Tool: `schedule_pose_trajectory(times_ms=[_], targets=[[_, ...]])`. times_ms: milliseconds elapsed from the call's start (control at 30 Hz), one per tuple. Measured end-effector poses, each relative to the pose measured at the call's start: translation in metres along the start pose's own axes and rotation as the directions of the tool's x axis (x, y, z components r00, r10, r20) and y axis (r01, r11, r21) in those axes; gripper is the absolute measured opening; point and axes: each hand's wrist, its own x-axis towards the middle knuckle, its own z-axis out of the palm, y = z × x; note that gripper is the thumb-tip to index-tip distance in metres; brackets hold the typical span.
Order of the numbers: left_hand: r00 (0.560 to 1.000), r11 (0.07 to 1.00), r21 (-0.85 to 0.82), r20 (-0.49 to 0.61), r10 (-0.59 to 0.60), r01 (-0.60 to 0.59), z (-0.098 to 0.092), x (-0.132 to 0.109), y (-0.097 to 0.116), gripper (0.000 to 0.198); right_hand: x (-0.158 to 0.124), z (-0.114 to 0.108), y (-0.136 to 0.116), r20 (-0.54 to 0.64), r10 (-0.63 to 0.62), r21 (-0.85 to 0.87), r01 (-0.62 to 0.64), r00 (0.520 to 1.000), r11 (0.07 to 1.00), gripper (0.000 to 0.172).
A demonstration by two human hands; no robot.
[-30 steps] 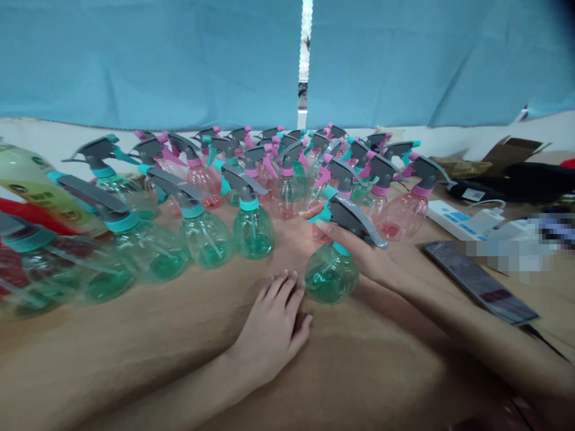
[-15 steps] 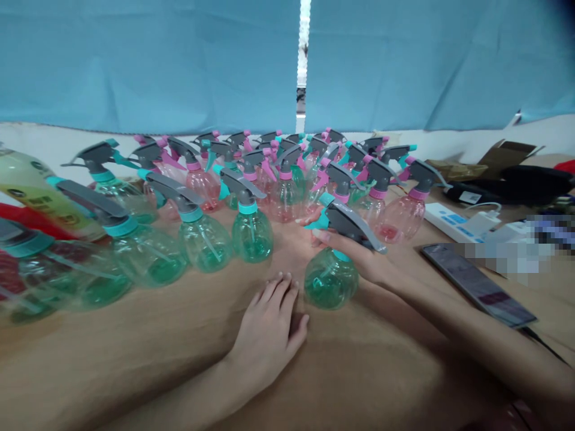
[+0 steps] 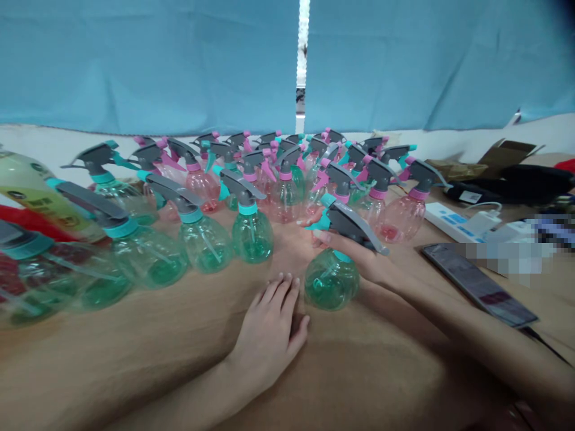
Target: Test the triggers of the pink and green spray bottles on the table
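A green-tinted spray bottle (image 3: 332, 281) with a grey and teal spray head stands upright on the wooden table (image 3: 386, 377). My right hand (image 3: 348, 242) is closed round its neck, just under the spray head; the thumb shows by the teal trigger, and part of the fingers is hidden behind. Palm down on the table, my left hand (image 3: 272, 326) lies beside the bottle's base with fingers stretched out and nothing in it. A similar green spray bottle (image 3: 253, 236) stands beyond it, to the left.
More green spray bottles (image 3: 205, 242) line the left side, and several pink spray bottles (image 3: 404, 218) crowd the back. On the right lie a phone (image 3: 478, 284) and a white power strip (image 3: 453, 224) with chargers. A large labelled container (image 3: 42, 194) leans at far left.
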Motion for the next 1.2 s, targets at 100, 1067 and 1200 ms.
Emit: schedule_pose_trajectory(times_ms=[100, 1067, 1200], targets=[[1.0, 1.0, 0.005, 0.0, 0.003, -0.003, 0.0, 0.0, 0.0, 0.049, 0.0, 0.0, -0.001, 0.003, -0.002, -0.017, 0.002, 1.0, 1.0, 0.016], [0.998, 1.0, -0.002, -0.057, -0.008, 0.008, 0.0, 0.002, -0.027, 0.043, -0.007, 0.013, -0.017, 0.118, -0.015, -0.114, 0.028, 0.993, 0.993, 0.017], [0.998, 1.0, 0.013, -0.06, 0.012, -0.012, 0.0, 0.002, -0.028, 0.043, -0.005, 0.015, -0.014, 0.143, 0.005, -0.057, 0.003, 0.99, 0.998, 0.02]])
